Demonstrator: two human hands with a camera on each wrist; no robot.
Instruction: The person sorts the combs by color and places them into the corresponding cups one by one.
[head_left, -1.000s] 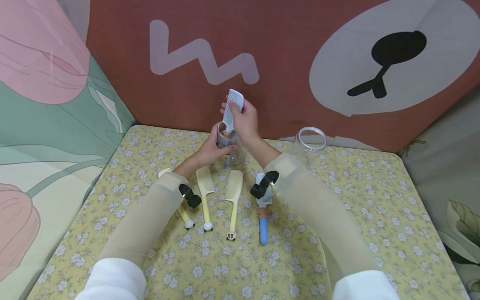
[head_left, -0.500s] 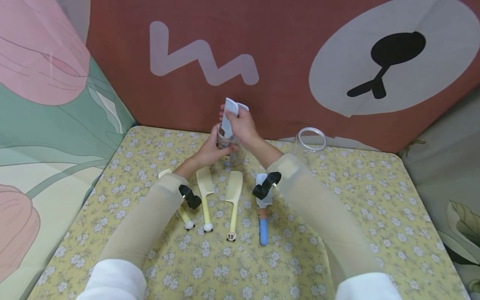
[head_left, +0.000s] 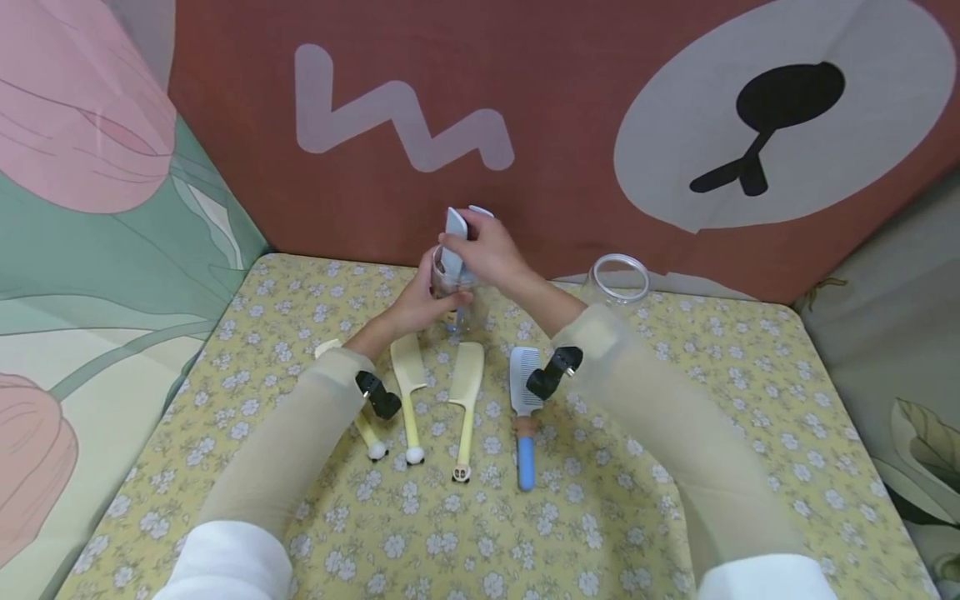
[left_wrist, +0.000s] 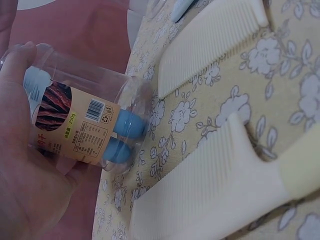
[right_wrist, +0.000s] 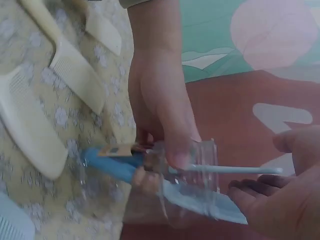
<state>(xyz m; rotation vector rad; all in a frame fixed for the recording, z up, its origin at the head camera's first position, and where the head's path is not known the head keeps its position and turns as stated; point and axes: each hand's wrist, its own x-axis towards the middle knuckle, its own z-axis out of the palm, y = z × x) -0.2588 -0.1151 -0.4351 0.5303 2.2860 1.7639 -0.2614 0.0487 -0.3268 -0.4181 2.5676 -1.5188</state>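
Observation:
My left hand (head_left: 411,307) grips a clear plastic jar (left_wrist: 95,120) with a printed label, at the back middle of the table. Two combs stand in it, their blue handles (left_wrist: 131,124) down at its base and their pale blue heads sticking out of the mouth. One comb head (head_left: 454,223) rises at the left of my right hand (head_left: 491,254), the other comb head (head_left: 481,211) behind it. In the right wrist view, the right thumb and fingers are spread apart around the comb ends; whether the fingertips touch one is unclear.
Cream combs with yellow handles (head_left: 467,379) lie in front of the jar, one partly under my left forearm. To their right lies a pale comb with a blue handle (head_left: 526,454). Another clear jar (head_left: 618,283) stands at the back right, near the brown backdrop (head_left: 555,192).
The comb in my right hand has gone lower into the jar, and the fingers have loosened from it. My right forearm has shifted slightly right. The left hand holds the jar as before.

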